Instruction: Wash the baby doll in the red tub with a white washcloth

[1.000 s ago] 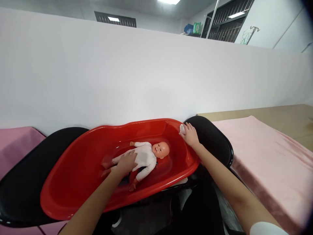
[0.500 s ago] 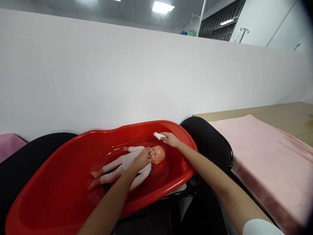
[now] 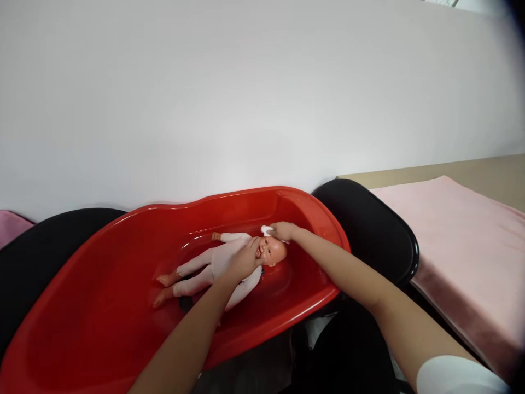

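**Small white cloth (image 3: 267, 231) at the head of a bald plastic doll in pale clothes (image 3: 225, 260), inside a glossy red plastic tub (image 3: 94, 290)**

From here I see the doll lying face up, head towards the tub's right end, feet pointing left. The person's right hand (image 3: 283, 232) pinches the cloth beside the head, near the back rim. The left hand (image 3: 245, 260) lies over the upper chest, fingertips at the chin; how firmly it grips, I cannot tell.

Rounded black panels (image 3: 365, 224) flank the tub's ends. Behind its back edge rises a plain white wall (image 3: 246, 98); off to the right spreads a pale pink cloth-covered surface (image 3: 463, 235).
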`<state>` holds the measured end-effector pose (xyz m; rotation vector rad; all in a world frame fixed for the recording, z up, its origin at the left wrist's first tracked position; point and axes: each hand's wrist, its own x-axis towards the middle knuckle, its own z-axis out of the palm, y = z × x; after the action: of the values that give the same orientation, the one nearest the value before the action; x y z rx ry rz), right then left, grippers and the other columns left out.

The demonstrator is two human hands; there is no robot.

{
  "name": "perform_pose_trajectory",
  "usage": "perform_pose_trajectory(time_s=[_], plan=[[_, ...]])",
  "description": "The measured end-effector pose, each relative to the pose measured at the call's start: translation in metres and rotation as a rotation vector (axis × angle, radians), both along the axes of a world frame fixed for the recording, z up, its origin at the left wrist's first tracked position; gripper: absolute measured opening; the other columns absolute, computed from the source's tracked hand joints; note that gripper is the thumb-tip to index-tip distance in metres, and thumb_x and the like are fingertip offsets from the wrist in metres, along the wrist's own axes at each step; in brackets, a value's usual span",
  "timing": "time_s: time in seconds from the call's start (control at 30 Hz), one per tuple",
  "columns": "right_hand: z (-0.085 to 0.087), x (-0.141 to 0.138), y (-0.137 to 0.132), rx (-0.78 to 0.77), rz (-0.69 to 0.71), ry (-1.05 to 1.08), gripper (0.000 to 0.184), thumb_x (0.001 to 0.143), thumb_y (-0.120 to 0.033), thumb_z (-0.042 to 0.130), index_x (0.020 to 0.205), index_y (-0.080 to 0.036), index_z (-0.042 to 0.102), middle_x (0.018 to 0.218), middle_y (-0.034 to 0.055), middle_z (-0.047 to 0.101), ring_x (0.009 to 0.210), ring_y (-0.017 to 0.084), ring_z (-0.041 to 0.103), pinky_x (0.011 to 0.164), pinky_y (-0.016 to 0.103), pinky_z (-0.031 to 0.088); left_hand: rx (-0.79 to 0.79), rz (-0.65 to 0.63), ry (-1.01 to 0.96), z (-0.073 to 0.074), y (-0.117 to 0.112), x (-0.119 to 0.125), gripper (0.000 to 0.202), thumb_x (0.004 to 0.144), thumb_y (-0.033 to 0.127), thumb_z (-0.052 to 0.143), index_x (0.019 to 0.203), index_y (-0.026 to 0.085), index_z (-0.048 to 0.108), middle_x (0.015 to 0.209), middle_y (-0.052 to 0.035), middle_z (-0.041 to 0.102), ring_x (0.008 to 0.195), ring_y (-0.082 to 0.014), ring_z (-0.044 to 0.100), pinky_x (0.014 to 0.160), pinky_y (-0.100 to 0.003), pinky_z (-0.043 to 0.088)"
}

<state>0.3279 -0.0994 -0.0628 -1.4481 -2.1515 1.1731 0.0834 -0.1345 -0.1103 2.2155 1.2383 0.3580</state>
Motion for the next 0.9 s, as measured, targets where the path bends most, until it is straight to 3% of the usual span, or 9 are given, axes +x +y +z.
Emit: perform_pose_trajectory(time_s=[0.13,0.3,0.43,0.5,0.63,0.8,0.9], plan=[[0.003,0.001,0.002,-0.037,-0.016,-0.009,0.041,0.103,-0.06,0.061,0.113,-0.025,0.08,0.108,0.0049,0.084,0.093,0.025,0.075,0.088,0.032,0.057,-0.012,-0.01,-0.003,0.003,0.001,0.002,0.053,0.087,0.031,0.069,0.138,0.028,0.052,0.151,-0.0122,0.063,0.136,-0.0356,0.063,0.115,-0.041,0.049],[0.005,-0.012,0.01,-0.031,0.084,-0.1,0.036,0.106,-0.049,0.06,0.114,-0.019,0.078,0.122,0.0087,0.082,0.106,0.025,0.074,0.09,0.029,0.055,-0.035,0.004,-0.036,0.009,-0.005,-0.001,0.035,0.087,0.032,0.068,0.12,0.027,0.055,0.137,-0.012,0.067,0.119,-0.0343,0.068,0.106,-0.043,0.052],[0.01,-0.006,0.006,-0.213,-0.152,-0.289,0.058,0.107,-0.067,0.051,0.101,-0.017,0.079,0.093,0.0125,0.082,0.081,0.025,0.075,0.071,0.031,0.055,-0.03,-0.066,-0.075,0.018,-0.008,-0.002,0.038,0.084,0.03,0.069,0.12,0.028,0.057,0.13,-0.0105,0.069,0.117,-0.0341,0.067,0.102,-0.042,0.051],[0.013,-0.005,0.003,-0.194,-0.147,-0.255,0.057,0.103,-0.07,0.057,0.098,-0.019,0.08,0.088,0.0107,0.081,0.079,0.024,0.074,0.07,0.03,0.054,-0.028,-0.079,-0.085,0.02,-0.007,-0.002,0.035,0.084,0.03,0.07,0.117,0.028,0.058,0.127,-0.0103,0.069,0.117,-0.0339,0.067,0.102,-0.041,0.051],[0.021,-0.008,-0.002,-0.101,0.06,-0.052,0.042,0.097,-0.063,0.07,0.108,-0.024,0.081,0.098,0.0041,0.083,0.09,0.022,0.074,0.084,0.028,0.056,-0.047,-0.033,-0.09,0.02,-0.009,-0.002,0.032,0.086,0.031,0.068,0.116,0.029,0.058,0.122,-0.0082,0.07,0.113,-0.0315,0.067,0.103,-0.04,0.051],[0.025,0.003,-0.018,-0.147,-0.009,-0.089,0.039,0.102,-0.057,0.064,0.108,-0.023,0.083,0.09,0.0048,0.083,0.084,0.024,0.073,0.082,0.031,0.055,-0.07,-0.081,-0.104,0.026,-0.014,-0.002,0.041,0.085,0.032,0.067,0.124,0.026,0.057,0.135,-0.0123,0.067,0.128,-0.0353,0.063,0.109,-0.043,0.049],[0.024,0.004,-0.022,-0.125,-0.052,-0.04,0.039,0.107,-0.053,0.059,0.112,-0.021,0.082,0.092,0.006,0.083,0.086,0.023,0.072,0.082,0.029,0.053,-0.09,-0.081,-0.099,0.03,-0.014,-0.002,0.044,0.085,0.032,0.067,0.128,0.026,0.058,0.135,-0.0127,0.068,0.128,-0.036,0.063,0.112,-0.045,0.049]])
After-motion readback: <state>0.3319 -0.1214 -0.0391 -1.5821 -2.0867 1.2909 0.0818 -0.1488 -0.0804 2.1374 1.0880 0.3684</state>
